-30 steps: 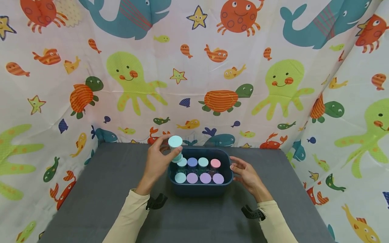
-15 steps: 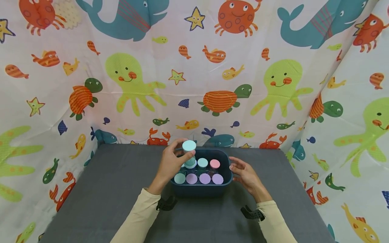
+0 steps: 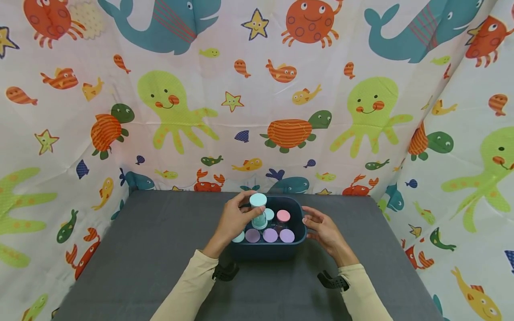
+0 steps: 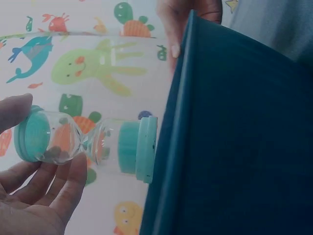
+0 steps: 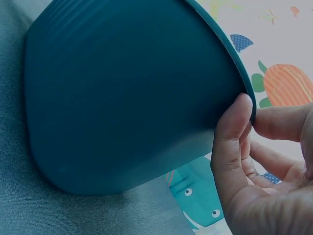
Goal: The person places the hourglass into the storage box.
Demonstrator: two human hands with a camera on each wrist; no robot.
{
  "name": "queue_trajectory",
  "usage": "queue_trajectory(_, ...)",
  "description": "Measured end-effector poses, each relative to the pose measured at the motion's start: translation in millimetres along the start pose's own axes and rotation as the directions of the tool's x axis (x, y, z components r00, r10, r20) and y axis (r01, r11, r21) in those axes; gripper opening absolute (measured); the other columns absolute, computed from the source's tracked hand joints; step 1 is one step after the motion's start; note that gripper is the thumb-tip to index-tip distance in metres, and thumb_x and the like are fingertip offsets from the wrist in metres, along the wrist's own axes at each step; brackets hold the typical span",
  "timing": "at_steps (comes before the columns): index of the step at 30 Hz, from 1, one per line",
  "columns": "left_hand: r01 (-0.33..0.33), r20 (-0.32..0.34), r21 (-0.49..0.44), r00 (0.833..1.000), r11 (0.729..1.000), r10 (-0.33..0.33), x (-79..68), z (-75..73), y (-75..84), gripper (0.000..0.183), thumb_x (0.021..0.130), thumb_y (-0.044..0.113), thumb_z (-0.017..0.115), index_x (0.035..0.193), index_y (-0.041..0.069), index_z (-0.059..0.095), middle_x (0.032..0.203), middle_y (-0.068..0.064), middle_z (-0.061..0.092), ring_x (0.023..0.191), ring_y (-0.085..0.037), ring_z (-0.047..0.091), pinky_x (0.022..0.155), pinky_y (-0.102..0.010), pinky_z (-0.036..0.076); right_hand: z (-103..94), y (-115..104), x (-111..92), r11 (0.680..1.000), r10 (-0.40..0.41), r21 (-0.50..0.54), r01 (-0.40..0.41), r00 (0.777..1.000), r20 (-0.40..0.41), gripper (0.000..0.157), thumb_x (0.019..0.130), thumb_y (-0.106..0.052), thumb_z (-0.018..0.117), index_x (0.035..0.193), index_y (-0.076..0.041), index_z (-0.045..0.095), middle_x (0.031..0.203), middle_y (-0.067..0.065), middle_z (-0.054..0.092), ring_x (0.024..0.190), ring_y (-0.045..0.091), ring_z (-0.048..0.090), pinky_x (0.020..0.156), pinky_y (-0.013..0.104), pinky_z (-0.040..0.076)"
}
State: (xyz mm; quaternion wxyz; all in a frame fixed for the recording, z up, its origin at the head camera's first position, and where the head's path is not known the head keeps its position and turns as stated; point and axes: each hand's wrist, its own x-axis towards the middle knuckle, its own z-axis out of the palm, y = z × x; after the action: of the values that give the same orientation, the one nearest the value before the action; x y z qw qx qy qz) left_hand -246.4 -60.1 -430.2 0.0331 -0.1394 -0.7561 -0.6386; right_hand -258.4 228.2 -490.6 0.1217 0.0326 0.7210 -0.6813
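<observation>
My left hand (image 3: 237, 217) pinches a sand timer (image 3: 258, 200) with mint-green caps near its top end, thumb on one side and fingers on the other. The timer is upright above the dark blue bin (image 3: 263, 253), its lower cap overlapping the bin's inside. In the left wrist view the clear glass and narrow waist of the timer (image 4: 146, 149) show just beyond the bin's rim. My right hand (image 3: 328, 232) grips the bin's right end; the right wrist view has thumb and fingers pinching the rim (image 5: 234, 58). Several capped timers stand inside, some partly hidden by my left hand.
Lilac caps (image 3: 270, 235) line the bin's near side, with a pink cap (image 3: 283, 216) at the back right. The bin stands on a grey cloth-covered table (image 3: 168, 249). Behind rises a curtain (image 3: 257, 120) printed with sea animals.
My left hand has carried the sand timer right and then lower, from the bin's back left corner to over its back row. My right hand stays at the rim.
</observation>
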Motion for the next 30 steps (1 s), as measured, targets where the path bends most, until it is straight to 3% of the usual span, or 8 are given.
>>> queue_trajectory(10, -0.011, -0.01, 0.059, 1.0, 0.998, 0.011, 4.8, 5.8, -17.6, 0.047, 0.083, 0.03, 0.079, 0.125, 0.015, 0.063, 0.115, -0.007, 0.066, 0.106, -0.022, 0.063, 0.094, -0.042, 0.056, -0.2, 0, 0, 1.0, 0.008, -0.007, -0.008, 1.0, -0.003, 0.047, 0.1, -0.015, 0.056, 0.145, -0.014, 0.045, 0.115, 0.014, 0.058, 0.084, 0.017, 0.06, 0.069, 0.028, 0.056)
queue_trajectory(18, 0.036, 0.028, 0.115, 0.999, 0.993, -0.039, 8.7, 8.6, -25.4, 0.049, 0.085, 0.03, 0.077, 0.129, 0.012, 0.06, 0.119, -0.008, 0.066, 0.111, -0.022, 0.062, 0.096, -0.041, 0.055, -0.4, -2, 0, 1.0, 0.009, -0.001, -0.009, 1.0, -0.006, 0.046, 0.1, -0.014, 0.055, 0.145, -0.014, 0.046, 0.117, 0.016, 0.057, 0.084, 0.018, 0.06, 0.069, 0.028, 0.055)
queue_trajectory(30, 0.062, 0.028, 0.156, 0.997, 0.986, -0.067, 17.5, 10.1, -28.8, 0.049, 0.087, 0.029, 0.075, 0.131, 0.012, 0.059, 0.122, -0.011, 0.067, 0.115, -0.028, 0.064, 0.089, -0.04, 0.058, -1.0, 0, 1, 0.999, -0.025, 0.032, 0.023, 0.998, 0.051, 0.05, 0.1, -0.016, 0.056, 0.148, -0.011, 0.041, 0.105, 0.003, 0.058, 0.082, 0.013, 0.059, 0.068, 0.027, 0.054)
